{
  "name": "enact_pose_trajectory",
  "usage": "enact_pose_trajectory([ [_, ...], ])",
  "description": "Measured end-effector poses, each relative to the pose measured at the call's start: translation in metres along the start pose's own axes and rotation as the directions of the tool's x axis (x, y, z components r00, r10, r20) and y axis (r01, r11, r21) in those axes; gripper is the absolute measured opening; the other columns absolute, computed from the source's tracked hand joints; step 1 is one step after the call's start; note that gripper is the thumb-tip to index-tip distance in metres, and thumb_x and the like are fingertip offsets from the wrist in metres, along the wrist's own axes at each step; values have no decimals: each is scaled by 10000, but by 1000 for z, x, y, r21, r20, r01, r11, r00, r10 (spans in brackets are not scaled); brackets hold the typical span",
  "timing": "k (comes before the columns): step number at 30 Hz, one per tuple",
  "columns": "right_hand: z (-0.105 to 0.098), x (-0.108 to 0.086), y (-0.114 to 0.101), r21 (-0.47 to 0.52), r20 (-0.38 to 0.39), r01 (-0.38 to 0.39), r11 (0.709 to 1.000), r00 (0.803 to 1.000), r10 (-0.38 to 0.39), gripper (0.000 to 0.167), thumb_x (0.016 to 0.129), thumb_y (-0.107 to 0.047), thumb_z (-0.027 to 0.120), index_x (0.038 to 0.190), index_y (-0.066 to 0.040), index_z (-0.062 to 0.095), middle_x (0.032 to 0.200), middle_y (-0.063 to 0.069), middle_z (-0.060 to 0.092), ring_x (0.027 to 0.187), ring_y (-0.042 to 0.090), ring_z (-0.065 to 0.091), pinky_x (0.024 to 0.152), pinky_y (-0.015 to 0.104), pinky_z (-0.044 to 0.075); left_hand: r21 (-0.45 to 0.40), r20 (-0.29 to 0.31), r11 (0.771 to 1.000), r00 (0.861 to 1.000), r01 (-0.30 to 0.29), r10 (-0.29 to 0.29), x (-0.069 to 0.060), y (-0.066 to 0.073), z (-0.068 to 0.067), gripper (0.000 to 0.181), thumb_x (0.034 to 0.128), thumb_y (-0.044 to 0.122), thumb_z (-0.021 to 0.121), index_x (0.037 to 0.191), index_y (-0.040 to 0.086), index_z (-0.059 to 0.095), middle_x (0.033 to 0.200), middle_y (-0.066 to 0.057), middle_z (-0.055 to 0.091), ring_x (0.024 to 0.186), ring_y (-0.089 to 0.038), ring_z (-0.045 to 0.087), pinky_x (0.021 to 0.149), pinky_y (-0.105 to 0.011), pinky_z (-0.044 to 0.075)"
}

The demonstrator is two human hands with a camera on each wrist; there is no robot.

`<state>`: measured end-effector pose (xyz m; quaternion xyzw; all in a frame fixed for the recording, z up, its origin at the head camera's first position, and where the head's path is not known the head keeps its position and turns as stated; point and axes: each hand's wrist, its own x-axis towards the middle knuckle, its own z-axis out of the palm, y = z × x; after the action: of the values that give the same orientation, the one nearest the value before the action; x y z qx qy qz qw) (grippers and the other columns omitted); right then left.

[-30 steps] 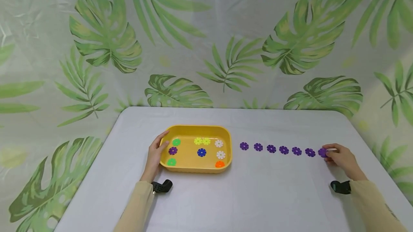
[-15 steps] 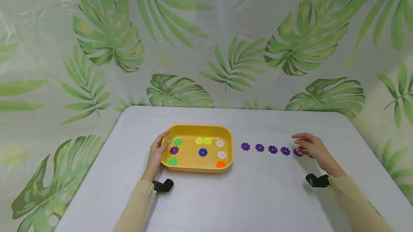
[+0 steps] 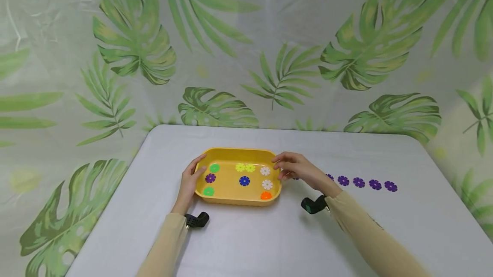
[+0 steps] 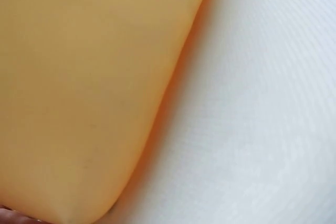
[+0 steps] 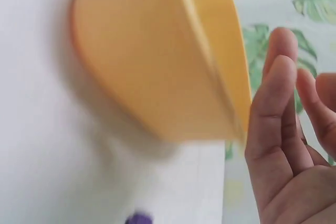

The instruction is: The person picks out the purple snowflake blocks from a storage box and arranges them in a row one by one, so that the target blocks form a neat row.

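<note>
A yellow plastic tray (image 3: 227, 195) sits on the table with several notched plastic snowflake discs in it: green, purple, yellow, blue, white and orange. My left hand (image 3: 188, 185) grips its left rim, the thumb over the inner side. At the right rim hovers my right hand (image 3: 300, 170), its loosely bent fingers holding nothing, as the right wrist view also shows. Beneath and beyond that hand runs a row of purple snowflake discs (image 3: 359, 182), partly hidden by it. The left wrist view shows only the tray's outer wall (image 4: 94, 77) and white cloth.
White cloth covers the table (image 3: 246, 238). A leaf-patterned sheet (image 3: 285, 71) hangs behind its far edge. Each wrist wears a black camera, the right one (image 3: 313, 204) near the tray's right side.
My right hand has let go of the purple snowflake disc at the row's right end and swept left to the tray's right rim. The left hand keeps its grip on the tray.
</note>
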<state>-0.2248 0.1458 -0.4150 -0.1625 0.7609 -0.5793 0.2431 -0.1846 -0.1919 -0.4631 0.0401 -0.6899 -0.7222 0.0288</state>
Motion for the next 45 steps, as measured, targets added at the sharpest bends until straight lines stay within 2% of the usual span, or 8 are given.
enact_pose_trajectory([
  [4,27,22,-11,-19,106,9,1000,994,-7,340,998,-149,491,1254,74,523,1158,283,557,812,246,632,795,369,562,6,2,1000,1000,-11,11,0,0,0,414,984,32,490,1395,-4,455,1487,-122,373,1403,-204,249,1146,-304,207],
  [10,66,50,-14,-5,178,-6,1000,984,7,355,1000,-148,486,1263,88,520,1161,280,575,858,344,646,821,433,552,19,4,1000,1000,-9,9,1,-1,-1,408,985,28,484,1392,-2,461,1486,-122,375,1404,-209,248,1147,-315,206],
  [17,115,74,-19,104,180,-75,992,982,55,363,1004,-112,460,1313,79,474,1263,266,517,947,335,637,874,444,528,-12,-7,1000,1000,-12,12,12,-22,-6,404,988,53,496,1391,51,480,1488,-79,378,1400,-179,253,1149,-310,198],
  [21,139,85,-19,161,162,-104,981,984,78,366,1001,-57,433,1342,77,423,1274,271,493,1007,382,612,877,434,529,6,-17,1000,1000,-26,26,14,-27,-6,402,986,60,495,1388,65,486,1481,-63,389,1392,-167,268,1141,-302,218],
  [24,154,92,-19,184,133,-141,973,984,117,380,984,-15,431,1355,58,406,1277,249,479,995,357,607,863,399,538,20,-23,999,999,-42,43,15,-28,-5,399,983,53,493,1381,53,490,1477,-73,395,1392,-177,270,1140,-306,226],
  [31,168,106,-18,186,41,-185,965,983,180,388,964,28,409,1352,18,420,1344,187,434,970,314,589,858,378,539,52,-41,998,999,-29,31,15,-27,-5,393,985,76,500,1377,65,499,1473,-71,403,1394,-184,271,1142,-310,222],
  [38,170,111,-17,143,73,-175,974,983,166,353,997,0,347,1338,47,427,1262,202,482,1019,357,575,897,415,518,25,-24,999,999,-41,42,16,-28,-6,403,989,78,502,1389,39,480,1487,-97,377,1405,-194,244,1151,-321,194],
  [45,164,111,-16,54,102,-166,985,982,160,314,984,17,340,1250,98,486,1107,204,553,900,293,597,850,365,542,11,-21,999,999,-39,39,16,-29,-6,401,980,58,505,1381,57,491,1473,-66,400,1384,-152,282,1129,-273,242],
])
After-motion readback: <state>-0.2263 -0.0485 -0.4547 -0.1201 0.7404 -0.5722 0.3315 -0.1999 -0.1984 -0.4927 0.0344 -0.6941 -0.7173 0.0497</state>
